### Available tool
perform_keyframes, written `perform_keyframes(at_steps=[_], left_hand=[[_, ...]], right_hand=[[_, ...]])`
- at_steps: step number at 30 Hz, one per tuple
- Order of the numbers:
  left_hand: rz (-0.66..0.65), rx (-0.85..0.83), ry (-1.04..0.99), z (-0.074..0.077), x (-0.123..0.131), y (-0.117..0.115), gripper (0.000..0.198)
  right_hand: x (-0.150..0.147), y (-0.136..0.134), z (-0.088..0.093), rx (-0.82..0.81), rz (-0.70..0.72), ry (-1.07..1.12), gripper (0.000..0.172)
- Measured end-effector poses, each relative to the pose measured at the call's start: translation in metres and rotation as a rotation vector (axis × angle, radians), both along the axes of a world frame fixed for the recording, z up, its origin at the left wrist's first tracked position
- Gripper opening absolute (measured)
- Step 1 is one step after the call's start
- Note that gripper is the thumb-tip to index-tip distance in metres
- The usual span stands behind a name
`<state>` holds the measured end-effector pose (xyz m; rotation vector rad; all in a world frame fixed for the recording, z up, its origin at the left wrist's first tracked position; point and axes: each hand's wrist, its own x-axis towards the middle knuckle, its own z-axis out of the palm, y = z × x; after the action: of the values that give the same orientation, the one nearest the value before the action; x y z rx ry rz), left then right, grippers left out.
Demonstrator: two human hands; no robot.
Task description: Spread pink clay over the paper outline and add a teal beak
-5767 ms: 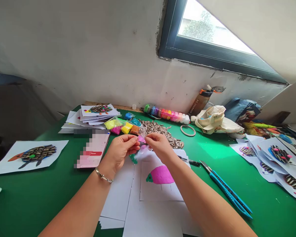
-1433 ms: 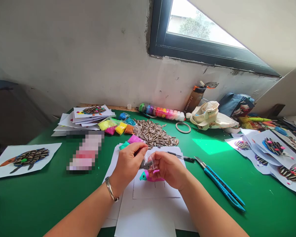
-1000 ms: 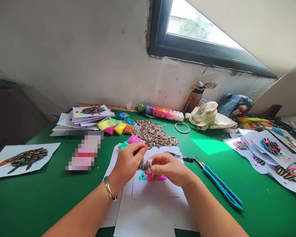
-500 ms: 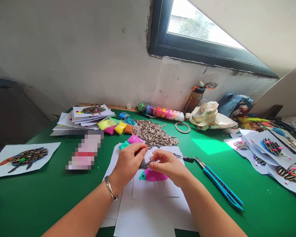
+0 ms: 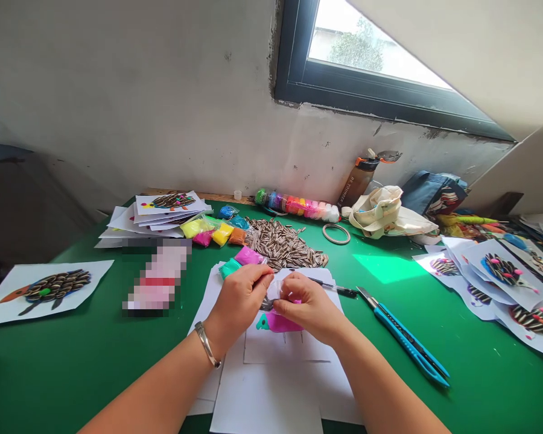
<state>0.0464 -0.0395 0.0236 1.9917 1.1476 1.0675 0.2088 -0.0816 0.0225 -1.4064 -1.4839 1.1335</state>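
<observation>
My left hand (image 5: 239,298) and my right hand (image 5: 308,304) meet above the paper, both with fingers pinched on a small clear plastic bag (image 5: 268,302). Something dark grey, like modelling clay, is inside it; the fingers cover part of the bag. Right below, a flat animal shape (image 5: 284,323) of magenta clay with a green head lies on a white sheet (image 5: 271,386), with thin legs drawn under it. Beyond my hands are a magenta clay packet (image 5: 250,255), a green clay packet (image 5: 229,267) and a heap of striped sunflower seeds (image 5: 283,241).
A black pen (image 5: 339,290) and a blue utility knife (image 5: 407,337) lie to the right. Seed pictures lie left (image 5: 57,289) and right (image 5: 502,271). At the back are a paper stack (image 5: 122,226), a tape ring (image 5: 336,234), a cloth bag (image 5: 380,211) and a bottle (image 5: 357,181).
The fingers have shifted slightly on the small bag, and my right hand has turned a little. The whole view has moved by a small amount. Everything on the table stays in place.
</observation>
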Motion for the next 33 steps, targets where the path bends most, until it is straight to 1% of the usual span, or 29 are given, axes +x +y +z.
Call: perform_keyframes(at_steps=[2, 4, 6, 8, 10, 12, 16, 19, 21, 22, 23, 26, 27, 29, 31, 33], left_hand=[[-0.008, 0.014, 0.011, -0.002, 0.0, 0.0, 0.017], [0.002, 0.015, 0.018, -0.003, 0.001, 0.001, 0.017], [0.035, 0.006, 0.018, -0.003, 0.0, 0.002, 0.018], [0.086, -0.01, 0.018, -0.004, -0.001, 0.005, 0.019], [0.139, -0.028, 0.022, -0.006, -0.004, 0.009, 0.02], [0.186, -0.036, 0.031, -0.007, -0.007, 0.013, 0.02], [0.259, 0.004, 0.049, -0.005, -0.016, 0.021, 0.019], [0.295, 0.062, 0.053, 0.002, -0.021, 0.02, 0.02], [0.299, 0.071, 0.036, 0.009, -0.02, 0.016, 0.021], [0.291, 0.044, 0.005, 0.013, -0.019, 0.013, 0.022], [0.264, -0.024, -0.043, 0.016, -0.017, 0.009, 0.022], [0.116, -0.353, -0.26, 0.021, -0.006, 0.0, 0.026], [0.056, -0.474, -0.349, 0.021, -0.003, -0.002, 0.028], [-0.024, -0.677, -0.507, 0.02, 0.003, -0.005, 0.032], [-0.065, -0.808, -0.617, 0.018, 0.006, -0.007, 0.035], [-0.083, -0.872, -0.685, 0.016, 0.007, -0.007, 0.037]], right_hand=[[-0.001, -0.001, 0.0, 0.078, 0.015, -0.1, 0.023], [0.001, -0.001, 0.0, 0.062, 0.04, -0.067, 0.027], [0.005, 0.0, 0.0, -0.026, 0.066, 0.081, 0.027], [0.012, 0.003, 0.001, -0.127, 0.071, 0.286, 0.025], [0.018, 0.006, 0.002, -0.156, 0.012, 0.468, 0.026], [0.022, 0.008, 0.003, -0.172, -0.045, 0.599, 0.028], [0.022, 0.008, 0.003, -0.244, -0.086, 0.7, 0.026], [0.019, 0.008, 0.003, -0.267, -0.099, 0.714, 0.024], [0.017, 0.006, 0.004, -0.27, -0.086, 0.721, 0.024], [0.016, 0.006, 0.005, -0.271, -0.076, 0.725, 0.024], [0.015, 0.005, 0.006, -0.27, -0.063, 0.729, 0.024], [0.012, 0.001, 0.01, -0.258, -0.005, 0.73, 0.022], [0.011, 0.0, 0.011, -0.248, 0.022, 0.726, 0.023], [0.009, -0.001, 0.011, -0.205, 0.071, 0.689, 0.027], [0.007, -0.002, 0.01, -0.11, 0.067, 0.568, 0.032], [0.005, -0.002, 0.007, 0.051, 0.021, 0.342, 0.038]])
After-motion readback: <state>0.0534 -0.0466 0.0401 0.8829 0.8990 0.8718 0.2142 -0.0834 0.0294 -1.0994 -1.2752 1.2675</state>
